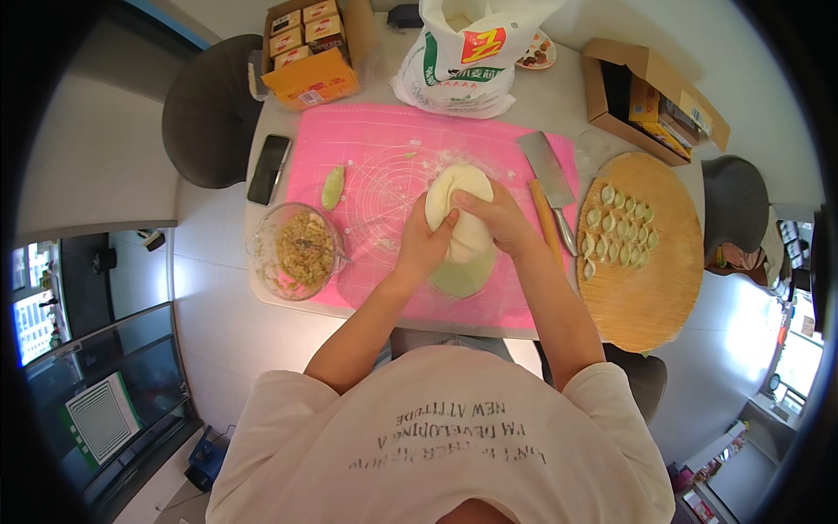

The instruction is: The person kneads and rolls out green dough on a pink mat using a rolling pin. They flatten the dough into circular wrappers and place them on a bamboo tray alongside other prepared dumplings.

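Observation:
Both my left hand and my right hand grip a large lump of white dough, thumbs pressed into its fold. Beneath the lump, a flat sheet of pale green dough lies on the pink silicone mat. A small green dough piece rests on the mat's left part. At the mat's left edge stands a glass bowl of chopped filling with a utensil in it. To the right of my hands lie a wooden rolling pin and a cleaver. Rows of dumplings sit on a round woven tray.
A smartphone lies on the left of the table. Along the far side stand an open carton of small boxes, a white flour bag, a plate with small brown items and another open cardboard box. Chairs flank the table.

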Demonstrator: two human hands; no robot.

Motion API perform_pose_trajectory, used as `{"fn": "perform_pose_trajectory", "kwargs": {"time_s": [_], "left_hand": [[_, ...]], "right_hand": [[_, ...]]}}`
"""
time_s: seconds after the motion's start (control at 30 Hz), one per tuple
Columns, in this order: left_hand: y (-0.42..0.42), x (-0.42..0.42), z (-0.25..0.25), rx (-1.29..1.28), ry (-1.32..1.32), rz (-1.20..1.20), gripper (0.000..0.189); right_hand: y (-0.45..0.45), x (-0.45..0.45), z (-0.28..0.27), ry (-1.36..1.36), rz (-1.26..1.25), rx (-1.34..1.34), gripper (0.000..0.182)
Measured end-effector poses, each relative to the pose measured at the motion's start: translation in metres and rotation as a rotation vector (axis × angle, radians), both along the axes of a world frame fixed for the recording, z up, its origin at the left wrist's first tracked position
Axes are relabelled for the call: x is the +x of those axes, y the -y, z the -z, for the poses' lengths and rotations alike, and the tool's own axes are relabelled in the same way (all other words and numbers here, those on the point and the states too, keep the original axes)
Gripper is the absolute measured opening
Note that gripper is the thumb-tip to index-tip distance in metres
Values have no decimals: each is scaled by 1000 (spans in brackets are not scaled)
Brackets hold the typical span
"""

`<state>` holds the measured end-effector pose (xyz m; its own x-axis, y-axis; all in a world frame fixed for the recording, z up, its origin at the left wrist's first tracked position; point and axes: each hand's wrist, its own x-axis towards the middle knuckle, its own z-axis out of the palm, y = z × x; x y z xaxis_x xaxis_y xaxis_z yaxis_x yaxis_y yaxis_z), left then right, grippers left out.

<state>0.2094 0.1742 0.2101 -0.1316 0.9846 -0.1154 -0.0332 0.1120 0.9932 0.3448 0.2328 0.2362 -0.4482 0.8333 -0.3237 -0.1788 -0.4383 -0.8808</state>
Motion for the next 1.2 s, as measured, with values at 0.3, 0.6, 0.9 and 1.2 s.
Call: {"fn": "perform_pose_trajectory", "kwargs": {"time_s": [0.3, 0.6, 0.9, 1.2], "left_hand": [[35, -45, -34, -293, 313, 198, 55], [65, -28, -42, -204, 338, 215, 68], [66, -41, -71, -219, 193, 440, 68], [73, -56, -88, -86, -103, 552, 75]], "right_hand": [[59, -51, -11, 114, 315, 4, 43], [39, -9, -51, -64, -491, 130, 63], [69, -24, -61, -41, -181, 14, 46], [81, -47, -69, 185, -141, 355, 55]]}}
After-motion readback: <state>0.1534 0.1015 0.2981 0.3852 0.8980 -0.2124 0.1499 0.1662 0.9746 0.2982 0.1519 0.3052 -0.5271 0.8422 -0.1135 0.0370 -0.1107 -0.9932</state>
